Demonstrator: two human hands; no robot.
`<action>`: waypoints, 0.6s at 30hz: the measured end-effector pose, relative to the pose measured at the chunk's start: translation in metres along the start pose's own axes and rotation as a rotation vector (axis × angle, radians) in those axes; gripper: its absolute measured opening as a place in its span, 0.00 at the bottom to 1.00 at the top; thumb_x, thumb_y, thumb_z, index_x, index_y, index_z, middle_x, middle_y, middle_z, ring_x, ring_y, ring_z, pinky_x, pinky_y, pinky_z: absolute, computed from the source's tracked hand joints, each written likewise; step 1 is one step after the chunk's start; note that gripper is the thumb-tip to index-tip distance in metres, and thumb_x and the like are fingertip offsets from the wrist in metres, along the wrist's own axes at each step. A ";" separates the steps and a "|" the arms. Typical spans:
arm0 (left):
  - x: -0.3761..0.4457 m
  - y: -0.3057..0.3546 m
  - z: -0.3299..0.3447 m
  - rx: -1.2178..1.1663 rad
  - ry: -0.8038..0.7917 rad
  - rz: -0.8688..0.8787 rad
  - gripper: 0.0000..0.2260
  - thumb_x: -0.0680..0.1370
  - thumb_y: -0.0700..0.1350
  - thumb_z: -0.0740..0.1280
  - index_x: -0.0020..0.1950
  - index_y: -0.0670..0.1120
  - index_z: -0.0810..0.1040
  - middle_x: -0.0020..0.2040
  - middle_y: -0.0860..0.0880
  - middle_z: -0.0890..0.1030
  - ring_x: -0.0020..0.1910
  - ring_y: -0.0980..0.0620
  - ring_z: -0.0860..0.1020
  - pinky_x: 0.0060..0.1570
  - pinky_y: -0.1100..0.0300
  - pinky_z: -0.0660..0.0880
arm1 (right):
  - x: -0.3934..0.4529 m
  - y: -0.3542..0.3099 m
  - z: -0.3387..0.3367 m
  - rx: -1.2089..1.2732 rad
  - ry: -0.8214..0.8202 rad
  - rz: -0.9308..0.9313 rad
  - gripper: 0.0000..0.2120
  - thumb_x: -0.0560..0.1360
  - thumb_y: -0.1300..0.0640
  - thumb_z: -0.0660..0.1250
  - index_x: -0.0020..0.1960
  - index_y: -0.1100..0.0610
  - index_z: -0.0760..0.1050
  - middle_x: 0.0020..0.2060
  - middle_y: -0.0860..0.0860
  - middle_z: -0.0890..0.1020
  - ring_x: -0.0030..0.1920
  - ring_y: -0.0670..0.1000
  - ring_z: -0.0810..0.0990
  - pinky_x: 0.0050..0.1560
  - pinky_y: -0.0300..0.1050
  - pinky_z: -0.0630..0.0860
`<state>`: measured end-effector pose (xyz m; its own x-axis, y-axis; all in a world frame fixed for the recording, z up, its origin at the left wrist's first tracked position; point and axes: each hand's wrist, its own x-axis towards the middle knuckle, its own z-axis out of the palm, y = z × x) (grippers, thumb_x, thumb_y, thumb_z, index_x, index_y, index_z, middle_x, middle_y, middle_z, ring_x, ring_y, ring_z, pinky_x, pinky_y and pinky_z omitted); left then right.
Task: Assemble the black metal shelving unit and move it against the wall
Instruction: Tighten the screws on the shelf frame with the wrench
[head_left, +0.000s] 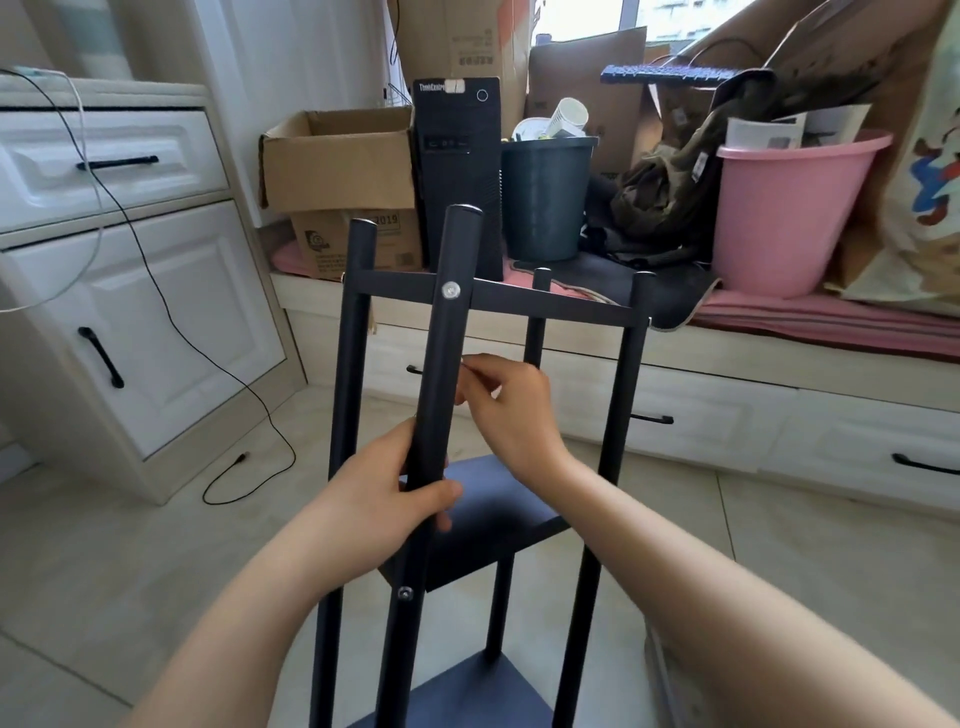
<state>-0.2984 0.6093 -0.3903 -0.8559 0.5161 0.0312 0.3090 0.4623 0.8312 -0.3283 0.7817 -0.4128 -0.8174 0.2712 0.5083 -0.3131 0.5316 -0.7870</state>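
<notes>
The black metal shelving unit (621, 395) stands upright on the tiled floor in front of me, with four round posts, a top frame and dark shelf panels (498, 514) lower down. My left hand (387, 493) grips the nearest post (447, 332) at mid-height, fingers and thumb curled round it. My right hand (511, 410) is just right of that post, its fingertips pinched together close to the tube; what they pinch is too small to make out. A silver screw head (451, 290) sits in the post at the top frame, and another (404, 593) lower down.
A white cabinet (130, 291) with a trailing black cable stands at the left. Behind the unit a low bench with drawers carries cardboard boxes (337, 171), a black computer tower (460, 171), a dark bin (545, 202) and a pink tub (784, 213). Bare tile floor lies on both sides.
</notes>
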 end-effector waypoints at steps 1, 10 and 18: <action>0.000 0.001 0.000 -0.001 -0.004 0.007 0.08 0.78 0.41 0.70 0.48 0.51 0.73 0.40 0.44 0.83 0.37 0.54 0.84 0.44 0.60 0.76 | 0.000 -0.002 -0.007 0.010 -0.023 0.034 0.11 0.80 0.57 0.66 0.42 0.56 0.83 0.32 0.45 0.82 0.32 0.41 0.76 0.38 0.35 0.70; -0.001 0.008 0.009 -0.075 -0.014 -0.028 0.06 0.78 0.43 0.71 0.51 0.47 0.75 0.41 0.45 0.85 0.37 0.53 0.85 0.30 0.71 0.72 | -0.026 -0.040 -0.070 0.297 -0.135 0.369 0.07 0.78 0.58 0.68 0.45 0.57 0.85 0.41 0.49 0.87 0.38 0.45 0.76 0.31 0.34 0.73; 0.003 0.007 0.029 -0.159 -0.008 0.032 0.09 0.77 0.45 0.73 0.52 0.53 0.75 0.39 0.51 0.85 0.37 0.50 0.85 0.41 0.58 0.81 | -0.043 -0.062 -0.085 0.386 -0.148 0.351 0.07 0.78 0.59 0.69 0.48 0.58 0.85 0.49 0.50 0.86 0.54 0.52 0.83 0.54 0.46 0.82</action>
<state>-0.2864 0.6348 -0.4002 -0.8434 0.5344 0.0553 0.2658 0.3255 0.9074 -0.2329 0.8053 -0.3566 -0.9554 0.2486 0.1594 -0.1414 0.0885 -0.9860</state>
